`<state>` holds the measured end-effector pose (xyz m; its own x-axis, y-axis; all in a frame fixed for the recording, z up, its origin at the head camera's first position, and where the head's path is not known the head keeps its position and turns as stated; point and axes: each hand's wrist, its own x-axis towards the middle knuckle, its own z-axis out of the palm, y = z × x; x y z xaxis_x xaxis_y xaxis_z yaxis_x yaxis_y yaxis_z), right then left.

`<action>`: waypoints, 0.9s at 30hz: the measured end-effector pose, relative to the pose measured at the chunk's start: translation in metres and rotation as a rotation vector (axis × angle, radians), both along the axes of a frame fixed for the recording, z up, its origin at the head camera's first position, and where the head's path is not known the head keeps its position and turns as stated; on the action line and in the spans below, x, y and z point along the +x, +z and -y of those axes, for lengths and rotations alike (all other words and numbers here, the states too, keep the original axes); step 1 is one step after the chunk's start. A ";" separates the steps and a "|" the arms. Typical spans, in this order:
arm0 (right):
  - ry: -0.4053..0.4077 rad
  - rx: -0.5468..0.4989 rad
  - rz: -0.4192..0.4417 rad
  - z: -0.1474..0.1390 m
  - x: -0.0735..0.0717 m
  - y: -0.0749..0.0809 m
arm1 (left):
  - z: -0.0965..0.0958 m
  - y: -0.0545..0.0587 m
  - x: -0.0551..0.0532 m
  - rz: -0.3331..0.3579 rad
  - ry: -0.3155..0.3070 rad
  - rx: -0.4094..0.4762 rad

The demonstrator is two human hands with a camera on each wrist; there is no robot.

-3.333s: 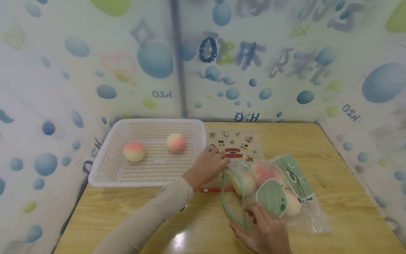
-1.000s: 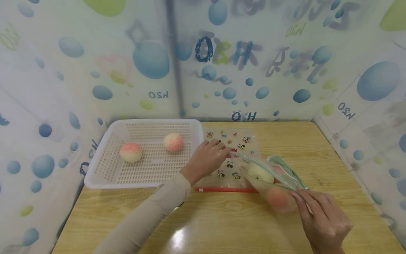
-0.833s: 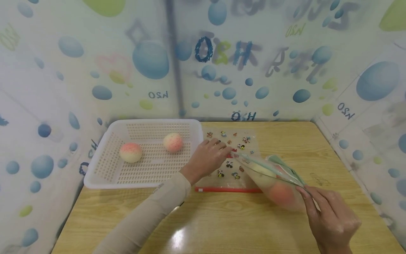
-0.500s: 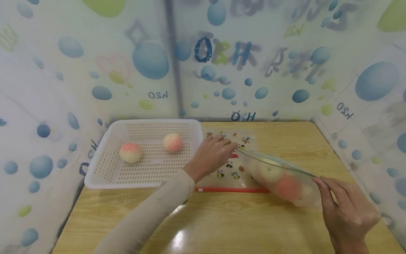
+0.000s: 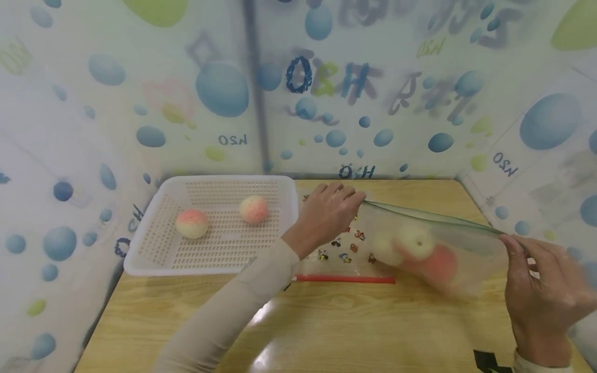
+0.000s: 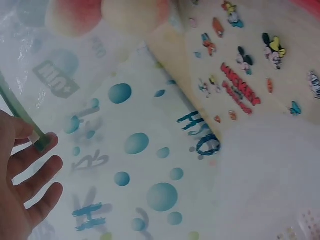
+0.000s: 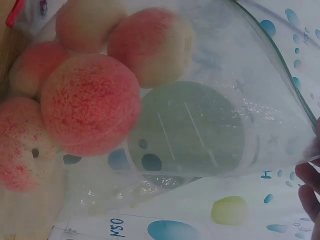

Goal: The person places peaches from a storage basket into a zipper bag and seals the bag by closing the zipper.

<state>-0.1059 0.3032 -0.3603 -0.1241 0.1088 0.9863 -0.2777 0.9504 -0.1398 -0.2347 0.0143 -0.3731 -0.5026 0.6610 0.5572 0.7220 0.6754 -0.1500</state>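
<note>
Clear bag (image 5: 478, 256) held up over table (image 5: 336, 326), left hand (image 5: 328, 215) and right hand (image 5: 543, 290) each pinching an end of its green rim (image 5: 434, 218). Right wrist view resolves what head view blurs: peaches (image 7: 90, 105) inside, probably five. White basket (image 5: 182, 271): two peaches (image 5: 192, 224), apart. Printed bag (image 5: 342, 267) flat alongside.

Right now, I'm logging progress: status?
Left fingers, right fingers: each pinching the rim of green-edged bag. Bag held up, peaches inside. Cartoon-print bag flat nearby, possibly obstructing.
</note>
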 end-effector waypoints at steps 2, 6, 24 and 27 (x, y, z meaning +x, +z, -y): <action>-0.016 -0.002 0.007 -0.005 -0.001 0.000 | -0.001 0.004 0.001 -0.012 -0.001 0.019; -0.056 0.001 0.016 -0.014 -0.005 -0.001 | -0.004 0.009 0.002 -0.024 -0.004 0.059; -0.078 -0.087 0.064 -0.004 -0.004 0.019 | 0.005 0.031 0.004 -0.200 -0.082 0.312; -0.079 -0.100 0.048 -0.001 -0.006 0.015 | 0.008 0.028 0.005 -0.194 -0.105 0.327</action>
